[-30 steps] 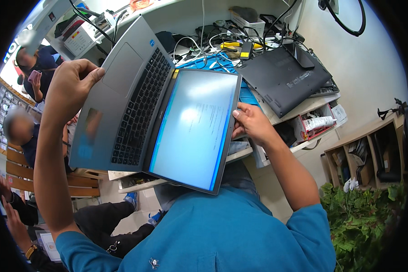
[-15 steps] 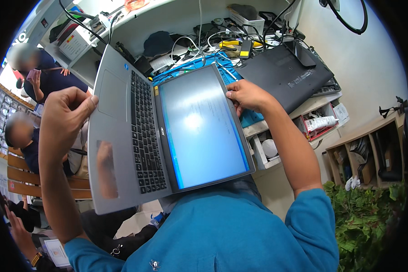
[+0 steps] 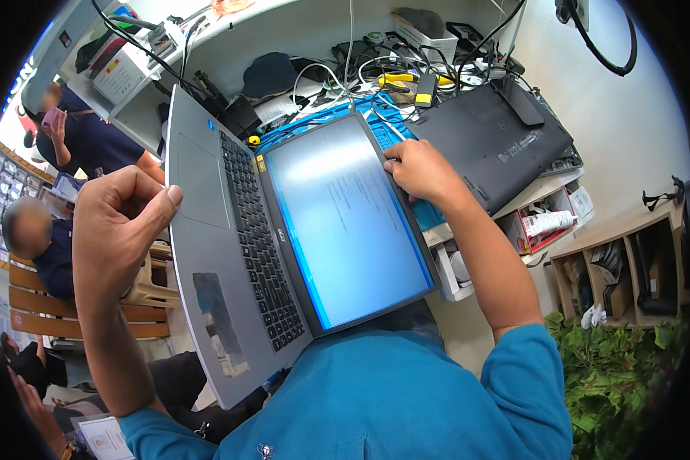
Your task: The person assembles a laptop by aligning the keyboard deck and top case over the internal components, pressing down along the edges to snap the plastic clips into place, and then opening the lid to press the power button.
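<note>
An opened laptop (image 3: 345, 222) is turned sideways in front of me, its lit screen to the right and its keyboard half tilted up at the left. My left hand (image 3: 119, 230) pinches the outer edge of the palm rest, thumb on top near the touchpad. At the screen's top edge, my right hand (image 3: 425, 172) grips the lid, with the thumb on the bezel and the other fingers partly hidden. Pale blue fills the screen, with faint lines of text. A dark sticker patch (image 3: 220, 326) lies on the palm rest.
Beyond the right hand, a black laptop base (image 3: 487, 142) lies underside up on the bench. A blue mat (image 3: 387, 132), tangled cables and yellow-handled pliers (image 3: 399, 79) are behind. Red box (image 3: 544, 222) and wooden shelf (image 3: 617, 268) stand right. Several people sit or stand at left.
The keyboard half has tilted more steeply, its near corner swinging down and right. The screen has shifted slightly right. Both hands keep their holds.
</note>
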Motion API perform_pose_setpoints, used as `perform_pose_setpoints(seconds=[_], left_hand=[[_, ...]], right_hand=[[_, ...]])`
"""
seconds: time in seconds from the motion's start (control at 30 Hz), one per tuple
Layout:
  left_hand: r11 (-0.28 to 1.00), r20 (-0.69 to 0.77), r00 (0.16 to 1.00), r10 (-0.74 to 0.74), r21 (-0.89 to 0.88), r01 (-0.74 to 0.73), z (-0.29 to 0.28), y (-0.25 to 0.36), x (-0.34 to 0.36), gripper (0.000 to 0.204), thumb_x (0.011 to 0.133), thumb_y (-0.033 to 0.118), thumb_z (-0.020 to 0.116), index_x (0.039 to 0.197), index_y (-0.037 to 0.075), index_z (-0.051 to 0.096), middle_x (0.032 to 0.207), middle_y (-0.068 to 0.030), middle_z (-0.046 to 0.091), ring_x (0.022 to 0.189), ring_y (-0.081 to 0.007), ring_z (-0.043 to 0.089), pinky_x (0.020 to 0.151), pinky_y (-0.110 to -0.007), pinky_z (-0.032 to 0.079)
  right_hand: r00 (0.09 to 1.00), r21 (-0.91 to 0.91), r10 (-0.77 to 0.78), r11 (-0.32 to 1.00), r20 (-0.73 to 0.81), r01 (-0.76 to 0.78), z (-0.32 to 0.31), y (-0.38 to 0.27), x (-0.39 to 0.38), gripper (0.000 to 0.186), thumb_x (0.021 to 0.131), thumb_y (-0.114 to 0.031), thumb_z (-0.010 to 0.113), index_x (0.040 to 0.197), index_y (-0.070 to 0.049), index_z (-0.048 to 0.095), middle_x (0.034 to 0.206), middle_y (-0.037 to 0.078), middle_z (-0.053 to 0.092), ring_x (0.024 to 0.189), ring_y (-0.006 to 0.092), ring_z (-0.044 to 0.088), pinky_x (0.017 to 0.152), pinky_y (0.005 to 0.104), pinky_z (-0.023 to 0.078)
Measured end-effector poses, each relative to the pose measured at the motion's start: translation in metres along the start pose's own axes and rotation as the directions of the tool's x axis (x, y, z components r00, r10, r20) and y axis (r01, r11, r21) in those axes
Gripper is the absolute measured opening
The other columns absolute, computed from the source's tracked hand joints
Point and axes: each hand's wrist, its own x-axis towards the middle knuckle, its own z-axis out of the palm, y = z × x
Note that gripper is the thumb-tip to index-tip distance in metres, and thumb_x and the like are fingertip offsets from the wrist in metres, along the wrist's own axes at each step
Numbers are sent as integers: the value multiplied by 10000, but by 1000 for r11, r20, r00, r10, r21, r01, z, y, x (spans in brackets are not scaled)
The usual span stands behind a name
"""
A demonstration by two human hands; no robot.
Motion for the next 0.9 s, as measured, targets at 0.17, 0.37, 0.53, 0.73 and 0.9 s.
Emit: perform_pose_setpoints(seconds=[0.17, 0.37, 0.53, 0.73, 0.9], left_hand=[[999, 13, 1000, -6, -39, 6, 1, -2, 6, 270, 1007, 148, 795, 820, 11, 658, 733, 29, 634, 669, -12, 544, 611, -192, 400], [996, -43, 998, 41, -76, -45, 3, -13, 3, 291, 980, 121, 807, 766, 8, 646, 655, 34, 597, 604, -9, 487, 552, -210, 356], [996, -40, 998, 37, -83, -41, 1, -17, 2, 331, 977, 150, 831, 751, 19, 628, 659, 33, 599, 600, -11, 483, 551, -211, 357], [986, -105, 992, 63, -144, -78, 1, -20, 4, 284, 944, 160, 886, 867, 24, 649, 749, 33, 637, 668, -13, 528, 607, -197, 392], [987, -57, 996, 74, -141, -82, -6, -19, 13, 249, 973, 147, 860, 1087, 12, 684, 900, 26, 668, 841, -37, 629, 780, -194, 481]], right_hand=[[976, -168, -169, 975, -135, 146, 12, 24, 7, 293, 1022, -142, 643, 1234, -16, 802, 1083, 267, 789, 966, 421, 757, 929, 483, 587], [955, -62, -180, 984, -234, 170, 23, 33, -11, 277, 1002, -138, 648, 1187, -7, 807, 1086, 287, 770, 1022, 453, 745, 959, 504, 576], [924, -57, -242, 970, -297, 236, 25, 32, -31, 270, 1007, -117, 636, 1178, 22, 791, 1036, 287, 766, 988, 462, 744, 936, 509, 577], [889, -55, -292, 955, -353, 292, 31, 43, -56, 251, 1014, -88, 637, 1167, 45, 785, 1095, 296, 764, 1022, 466, 738, 941, 502, 574], [892, 10, -279, 953, -355, 302, 33, 51, -68, 249, 1011, -82, 653, 1177, 43, 788, 1153, 284, 769, 1040, 453, 743, 960, 492, 576]])
